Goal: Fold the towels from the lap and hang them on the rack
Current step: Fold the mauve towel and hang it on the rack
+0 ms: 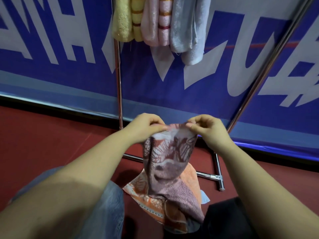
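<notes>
A mauve patterned towel [170, 161] hangs down in front of me, lifted by its top edge. My left hand [144, 126] pinches the left part of that edge and my right hand [209, 130] pinches the right part, the two hands close together. Under it an orange patterned towel [151, 202] lies on my lap, with a bit of light blue cloth [205, 198] showing at its right. The metal rack [119, 87] stands ahead; a yellow towel [126, 19], a pink towel [156, 23] and a grey towel [188, 30] hang folded from its top.
The rack's slanted right pole [269, 66] and its floor bars [218, 171] sit on the red floor [43, 135]. A blue banner with white letters [172, 80] runs behind the rack. My knees, one in blue denim [107, 209], frame the lap.
</notes>
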### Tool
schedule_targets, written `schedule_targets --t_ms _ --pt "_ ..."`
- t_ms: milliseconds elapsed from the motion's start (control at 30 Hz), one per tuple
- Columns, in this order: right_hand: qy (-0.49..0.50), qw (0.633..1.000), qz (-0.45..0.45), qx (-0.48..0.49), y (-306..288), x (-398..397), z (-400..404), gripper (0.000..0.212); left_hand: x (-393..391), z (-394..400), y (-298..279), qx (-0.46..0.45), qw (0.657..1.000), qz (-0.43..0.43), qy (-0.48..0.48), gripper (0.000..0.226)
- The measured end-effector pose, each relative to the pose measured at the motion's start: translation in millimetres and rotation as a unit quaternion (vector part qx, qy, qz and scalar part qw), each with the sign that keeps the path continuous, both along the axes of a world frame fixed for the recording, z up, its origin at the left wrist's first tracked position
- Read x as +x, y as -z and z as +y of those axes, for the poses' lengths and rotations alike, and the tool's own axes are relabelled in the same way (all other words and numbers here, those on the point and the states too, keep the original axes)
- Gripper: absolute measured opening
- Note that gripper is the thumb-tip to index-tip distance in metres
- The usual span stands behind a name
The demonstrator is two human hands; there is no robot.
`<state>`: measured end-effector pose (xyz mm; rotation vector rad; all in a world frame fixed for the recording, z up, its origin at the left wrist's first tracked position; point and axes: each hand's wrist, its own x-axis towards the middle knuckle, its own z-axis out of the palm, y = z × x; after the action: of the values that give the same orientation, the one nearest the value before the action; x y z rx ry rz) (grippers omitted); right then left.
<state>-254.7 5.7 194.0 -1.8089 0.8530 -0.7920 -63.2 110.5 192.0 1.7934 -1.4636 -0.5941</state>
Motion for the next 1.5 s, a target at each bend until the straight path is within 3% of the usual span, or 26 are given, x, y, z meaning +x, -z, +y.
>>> schedule_targets --t_ms 133,200,367,667,867,967,1033,1100,1167,1267,1500 --pt "-0.076 0.984 0.144 -0.074 2 6 9 0.044 -7 -1 1 0.017 0.996 -0.046 0.073 0.011" --pt "-0.098 0.973 0.185 -0.096 4 8 10 0.048 -10 -1 0 0.012 0.995 -0.051 0.089 0.014" --pt "-0.113 0.963 0.209 -0.123 7 10 12 0.009 -13 -4 0 -0.006 0.995 -0.064 0.071 0.002" --pt "-0.017 0.957 0.235 -0.171 -1 -10 -11 0.007 17 -3 4 0.088 0.991 -0.101 0.006 0.008" --pt "0.039 0.958 0.234 -0.16 -2 -23 -21 0.007 29 -1 12 0.107 0.994 -0.014 -0.03 0.007" --pt "0.07 0.961 0.223 -0.15 -2 -24 -24 0.006 24 -5 14 0.082 0.985 0.137 -0.065 0.003" --pt "0.111 0.966 0.195 -0.13 -1 -24 -24 0.006 18 -7 11 0.07 0.954 0.273 -0.102 0.003" --pt "0.171 0.968 0.154 -0.1 1 -22 -23 0.009 12 -8 8 0.059 0.901 0.4 -0.156 0.007" --pt "0.214 0.972 0.091 -0.044 1 -18 -19 0.015 6 -9 8 0.039 0.854 0.474 -0.211 0.016" --pt "0.226 0.974 0.023 0.022 6 -1 -6 0.019 -9 -12 6 0.018 0.832 0.505 -0.229 0.026" --pt "0.193 0.98 0.002 0.04 18 38 17 0.015 -49 -22 7 -0.004 0.855 0.492 -0.167 0.029"
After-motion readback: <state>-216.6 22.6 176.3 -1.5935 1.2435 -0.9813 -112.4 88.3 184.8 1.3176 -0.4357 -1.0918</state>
